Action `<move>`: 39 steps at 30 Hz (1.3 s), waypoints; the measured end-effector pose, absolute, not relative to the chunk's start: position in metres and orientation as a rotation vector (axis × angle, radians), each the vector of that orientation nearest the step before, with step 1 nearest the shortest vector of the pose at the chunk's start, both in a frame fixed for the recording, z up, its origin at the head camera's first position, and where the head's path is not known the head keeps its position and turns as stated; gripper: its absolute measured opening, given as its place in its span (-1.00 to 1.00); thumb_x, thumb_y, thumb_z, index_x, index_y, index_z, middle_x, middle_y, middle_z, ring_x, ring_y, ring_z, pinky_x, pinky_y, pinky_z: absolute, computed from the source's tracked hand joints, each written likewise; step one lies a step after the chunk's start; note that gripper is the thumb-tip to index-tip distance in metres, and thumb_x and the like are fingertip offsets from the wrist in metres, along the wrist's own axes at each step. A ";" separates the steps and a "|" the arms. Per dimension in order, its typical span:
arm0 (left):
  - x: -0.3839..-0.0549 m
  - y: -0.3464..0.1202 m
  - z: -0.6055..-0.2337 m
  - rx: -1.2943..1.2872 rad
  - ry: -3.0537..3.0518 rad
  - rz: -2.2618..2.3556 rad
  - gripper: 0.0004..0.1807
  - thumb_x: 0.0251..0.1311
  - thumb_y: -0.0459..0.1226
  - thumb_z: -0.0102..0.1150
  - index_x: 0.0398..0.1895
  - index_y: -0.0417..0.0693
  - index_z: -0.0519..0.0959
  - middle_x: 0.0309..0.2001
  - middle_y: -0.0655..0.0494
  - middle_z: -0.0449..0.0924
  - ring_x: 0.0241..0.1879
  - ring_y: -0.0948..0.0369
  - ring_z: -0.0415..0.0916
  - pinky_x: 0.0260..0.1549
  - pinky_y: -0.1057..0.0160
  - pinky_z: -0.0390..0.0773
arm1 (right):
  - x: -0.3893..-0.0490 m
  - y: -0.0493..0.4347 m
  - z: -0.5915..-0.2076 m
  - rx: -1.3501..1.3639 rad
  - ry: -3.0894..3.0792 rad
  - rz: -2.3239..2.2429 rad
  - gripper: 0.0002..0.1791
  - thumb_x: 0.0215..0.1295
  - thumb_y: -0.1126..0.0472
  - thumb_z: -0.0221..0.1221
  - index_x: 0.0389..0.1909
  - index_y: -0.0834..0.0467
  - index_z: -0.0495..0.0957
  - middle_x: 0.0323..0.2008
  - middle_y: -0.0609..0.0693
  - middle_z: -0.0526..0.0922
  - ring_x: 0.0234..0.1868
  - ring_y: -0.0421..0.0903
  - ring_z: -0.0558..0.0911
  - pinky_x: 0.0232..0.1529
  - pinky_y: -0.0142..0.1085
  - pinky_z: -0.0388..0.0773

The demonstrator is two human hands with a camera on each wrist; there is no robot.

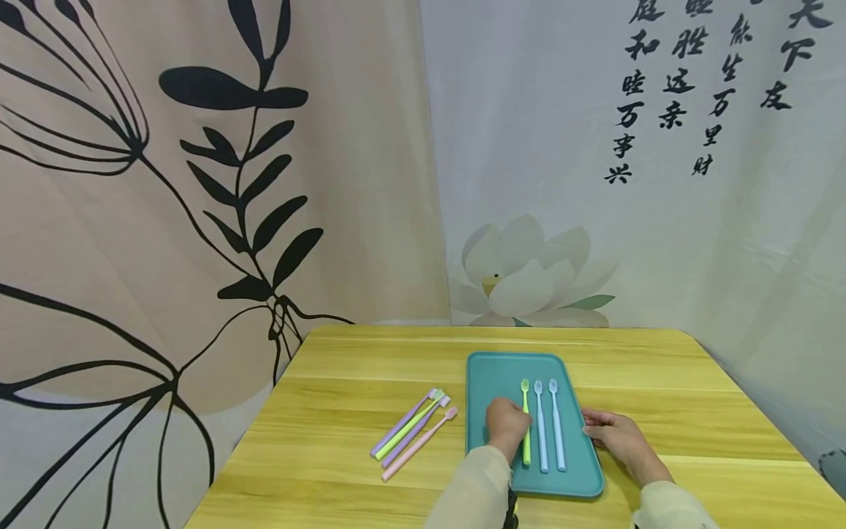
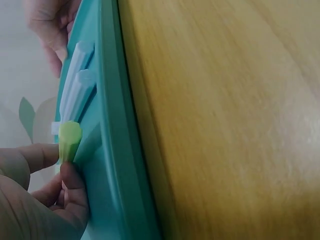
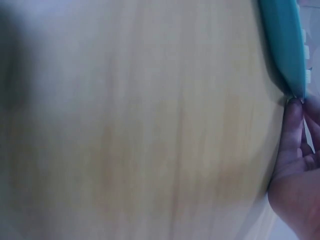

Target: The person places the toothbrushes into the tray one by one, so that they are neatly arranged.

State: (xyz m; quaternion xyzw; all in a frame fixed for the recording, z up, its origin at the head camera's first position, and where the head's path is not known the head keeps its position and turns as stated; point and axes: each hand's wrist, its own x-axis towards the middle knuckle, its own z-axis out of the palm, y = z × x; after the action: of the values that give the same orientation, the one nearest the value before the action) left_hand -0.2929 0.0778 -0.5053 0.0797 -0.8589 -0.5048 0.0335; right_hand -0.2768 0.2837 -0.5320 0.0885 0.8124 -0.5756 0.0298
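Observation:
My left hand [image 1: 507, 426] is over the middle of a teal tray [image 1: 492, 375] and pinches a yellow-green toothbrush [image 1: 526, 448] between thumb and finger. In the left wrist view, the handle end of that toothbrush [image 2: 70, 136] shows between the fingertips. Two light blue toothbrushes [image 1: 542, 433] lie side by side on the tray, just right of the green one, bristle heads toward the far side. At the tray's right edge, my right hand [image 1: 617, 437] grips the rim with thumb and fingers. The right wrist view shows that hand [image 3: 297, 150] at the tray's side [image 3: 285, 45].
Left of the tray, several toothbrushes [image 1: 411, 433], purple, yellow-green and pink, lie slanted in a loose group on the wooden table [image 1: 330, 411]. Behind the table hangs a printed cloth [image 1: 370, 184] with plants and writing.

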 end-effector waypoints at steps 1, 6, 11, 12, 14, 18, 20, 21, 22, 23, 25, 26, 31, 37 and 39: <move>-0.293 0.078 -0.506 0.236 -2.641 -1.543 -0.83 -0.11 -0.47 0.41 -0.66 -0.13 0.59 -0.60 0.15 0.47 -0.54 0.24 0.41 -0.52 0.28 0.51 | -0.276 0.283 -0.532 0.273 2.499 -1.783 -0.46 0.30 0.39 0.20 0.27 0.49 0.38 0.03 0.30 0.59 -0.09 -0.09 0.61 -0.14 -0.23 0.63; -0.292 0.077 -0.506 0.204 -2.650 -1.475 -0.81 -0.12 -0.49 0.39 -0.69 -0.14 0.58 -0.64 0.16 0.44 -0.58 0.26 0.37 -0.57 0.31 0.47 | -0.276 0.282 -0.532 0.279 2.494 -1.794 -0.47 0.29 0.39 0.20 0.26 0.49 0.39 0.03 0.30 0.60 -0.11 -0.11 0.62 -0.16 -0.25 0.63; -0.292 0.077 -0.505 0.212 -2.666 -1.471 -0.79 -0.12 -0.48 0.39 -0.71 -0.12 0.56 -0.64 0.16 0.43 -0.59 0.26 0.36 -0.59 0.32 0.45 | -0.277 0.283 -0.532 0.273 2.506 -1.778 -0.46 0.30 0.38 0.21 0.27 0.49 0.39 0.04 0.30 0.59 -0.07 -0.08 0.61 -0.13 -0.23 0.62; -0.292 0.077 -0.504 0.216 -2.666 -1.482 -0.78 -0.12 -0.48 0.39 -0.72 -0.12 0.56 -0.65 0.15 0.43 -0.60 0.25 0.36 -0.59 0.31 0.46 | -0.277 0.283 -0.533 0.272 2.505 -1.779 -0.46 0.30 0.38 0.21 0.27 0.49 0.39 0.04 0.29 0.59 -0.07 -0.08 0.61 -0.13 -0.22 0.62; -0.292 0.076 -0.503 0.213 -2.670 -1.497 -0.81 -0.10 -0.46 0.40 -0.69 -0.13 0.58 -0.62 0.13 0.46 -0.58 0.24 0.38 -0.57 0.30 0.47 | -0.277 0.283 -0.532 0.266 2.510 -1.767 -0.46 0.30 0.38 0.21 0.27 0.49 0.38 0.04 0.29 0.59 -0.06 -0.08 0.60 -0.13 -0.22 0.62; -0.295 0.072 -0.500 0.159 -2.675 -1.509 -0.90 -0.06 -0.40 0.45 -0.46 -0.20 0.69 -0.46 0.09 0.58 -0.44 0.21 0.48 -0.44 0.23 0.56 | -0.278 0.284 -0.531 0.266 2.518 -1.756 -0.47 0.31 0.38 0.19 0.28 0.48 0.38 0.06 0.31 0.58 -0.04 -0.06 0.60 -0.12 -0.23 0.62; -0.297 0.069 -0.498 0.115 -2.672 -1.513 -0.82 -0.06 -0.38 0.47 -0.33 -0.21 0.71 -0.37 0.09 0.62 -0.35 0.20 0.50 -0.36 0.22 0.58 | -0.278 0.284 -0.531 0.272 2.519 -1.748 -0.47 0.32 0.37 0.19 0.28 0.47 0.38 0.08 0.32 0.57 -0.02 -0.04 0.59 -0.11 -0.22 0.62; -0.299 0.068 -0.497 0.090 -2.669 -1.516 -0.79 -0.05 -0.37 0.47 -0.29 -0.22 0.72 -0.35 0.08 0.63 -0.33 0.19 0.52 -0.34 0.21 0.58 | -0.277 0.284 -0.530 0.277 2.517 -1.745 -0.47 0.32 0.37 0.19 0.28 0.46 0.39 0.08 0.31 0.57 -0.01 -0.03 0.59 -0.10 -0.22 0.62; -0.300 0.066 -0.495 0.063 -2.667 -1.514 -0.78 -0.05 -0.37 0.47 -0.28 -0.22 0.72 -0.34 0.08 0.64 -0.33 0.18 0.53 -0.35 0.21 0.58 | -0.277 0.284 -0.530 0.272 2.517 -1.737 -0.46 0.32 0.36 0.20 0.29 0.47 0.38 0.08 0.32 0.56 0.00 -0.02 0.58 -0.10 -0.21 0.62; -0.301 0.065 -0.494 0.040 -2.662 -1.522 -0.77 -0.04 -0.37 0.47 -0.27 -0.22 0.72 -0.32 0.08 0.65 -0.33 0.18 0.53 -0.36 0.21 0.58 | -0.277 0.284 -0.530 0.276 2.516 -1.730 -0.46 0.32 0.36 0.20 0.29 0.45 0.38 0.08 0.31 0.56 0.01 -0.01 0.58 -0.09 -0.21 0.62; -0.303 0.061 -0.490 0.000 -2.649 -1.539 -0.77 -0.03 -0.36 0.48 -0.25 -0.22 0.71 -0.31 0.07 0.65 -0.36 0.20 0.52 -0.39 0.23 0.57 | -0.275 0.284 -0.530 0.277 2.517 -1.719 -0.46 0.32 0.35 0.20 0.30 0.44 0.39 0.07 0.29 0.57 0.01 -0.02 0.57 -0.10 -0.21 0.62; -0.305 0.060 -0.489 -0.018 -2.643 -1.548 -0.76 -0.01 -0.35 0.48 -0.24 -0.21 0.71 -0.32 0.08 0.65 -0.37 0.21 0.52 -0.40 0.23 0.56 | -0.274 0.284 -0.529 0.271 2.520 -1.714 -0.46 0.33 0.34 0.20 0.30 0.44 0.39 0.07 0.28 0.56 0.01 -0.02 0.57 -0.10 -0.22 0.61; -0.312 0.050 -0.481 -0.096 -2.604 -1.587 -0.76 0.02 -0.35 0.47 -0.21 -0.22 0.70 -0.36 0.10 0.64 -0.43 0.25 0.51 -0.45 0.25 0.54 | -0.274 0.284 -0.529 0.261 2.543 -1.712 -0.46 0.31 0.35 0.21 0.28 0.45 0.40 0.06 0.29 0.57 0.00 -0.01 0.57 -0.10 -0.22 0.62; -0.322 0.033 -0.473 -0.119 -2.589 -1.621 -0.77 0.06 -0.33 0.45 -0.19 -0.18 0.70 -0.35 0.13 0.59 -0.42 0.25 0.45 -0.43 0.25 0.52 | -0.275 0.283 -0.530 0.260 2.549 -1.707 -0.46 0.30 0.36 0.21 0.27 0.48 0.39 0.09 0.37 0.55 0.02 0.04 0.59 -0.08 -0.18 0.62; -0.325 0.027 -0.471 -0.130 -2.580 -1.612 -0.77 0.06 -0.32 0.45 -0.19 -0.17 0.71 -0.35 0.13 0.59 -0.42 0.24 0.45 -0.43 0.24 0.52 | -0.275 0.283 -0.530 0.263 2.549 -1.705 -0.46 0.30 0.37 0.21 0.27 0.49 0.39 0.09 0.38 0.55 0.02 0.05 0.59 -0.08 -0.17 0.62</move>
State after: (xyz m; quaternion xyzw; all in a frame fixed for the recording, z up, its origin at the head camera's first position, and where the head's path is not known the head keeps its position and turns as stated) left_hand -0.3248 0.0267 -0.4705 -0.0425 -0.8463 -0.5288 0.0481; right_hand -0.2753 0.2827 -0.5302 0.0853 0.8278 -0.5536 0.0320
